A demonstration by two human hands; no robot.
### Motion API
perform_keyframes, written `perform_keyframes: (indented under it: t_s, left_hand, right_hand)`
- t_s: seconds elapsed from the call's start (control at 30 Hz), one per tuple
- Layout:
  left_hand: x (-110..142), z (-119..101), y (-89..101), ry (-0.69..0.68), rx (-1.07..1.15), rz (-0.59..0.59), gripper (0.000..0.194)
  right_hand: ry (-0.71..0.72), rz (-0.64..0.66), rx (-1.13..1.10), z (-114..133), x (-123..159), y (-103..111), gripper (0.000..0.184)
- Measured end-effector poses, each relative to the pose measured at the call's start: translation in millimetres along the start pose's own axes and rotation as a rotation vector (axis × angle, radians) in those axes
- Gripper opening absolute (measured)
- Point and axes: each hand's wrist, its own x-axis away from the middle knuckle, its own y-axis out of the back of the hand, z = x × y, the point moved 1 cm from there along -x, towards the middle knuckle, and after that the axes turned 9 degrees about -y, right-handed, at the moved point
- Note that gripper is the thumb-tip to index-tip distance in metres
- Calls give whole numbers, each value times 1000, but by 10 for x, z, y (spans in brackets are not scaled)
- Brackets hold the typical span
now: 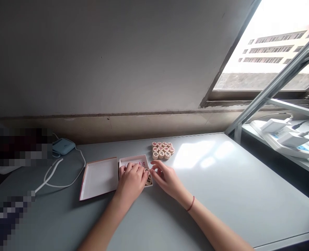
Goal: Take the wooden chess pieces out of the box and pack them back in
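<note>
A small white-lined box (120,161) lies on the desk, with Chinese chess pieces (148,180) in its right end. My left hand (131,177) reaches down into it, fingers bent and close together. The thumb lies against a chess piece at the right side; what is under the palm is hidden. My right hand (167,176), a red cord on its wrist, hovers at the box's right edge. Its thumb and fingers are curved apart, with nothing visible between them. Behind it, several round wooden chess pieces (161,153) with red and black characters stand in rows on the desk.
The box's lid (99,178) lies inside-up left of the box. Further left are a light blue device (63,146) and a white cable (52,174). A metal frame post (264,90) and a shelf with a power strip (282,141) are on the right. A wall borders the back.
</note>
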Motion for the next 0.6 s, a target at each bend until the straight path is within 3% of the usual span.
perform_keyframes:
  t_s: [0.17,0.3,0.4,0.47,0.6]
  left_hand:
    - [1,-3,-28,20,51,3,21]
    - [-1,15,-4,76,157,-107,19]
    - [-5,4,51,116,351,-198,20]
    - [-3,-16,80,142,512,-198,23]
    - [30,-6,98,224,666,-217,28]
  right_hand:
    - [23,2,-27,-14,-3,27,19]
    - [177,-76,-31,-41,1,31,27]
    - [294,-119,-8,-28,13,-5,32]
    - [342,-170,-3,4,17,-19,27]
    - [334,-252,-13,17,-13,89,19]
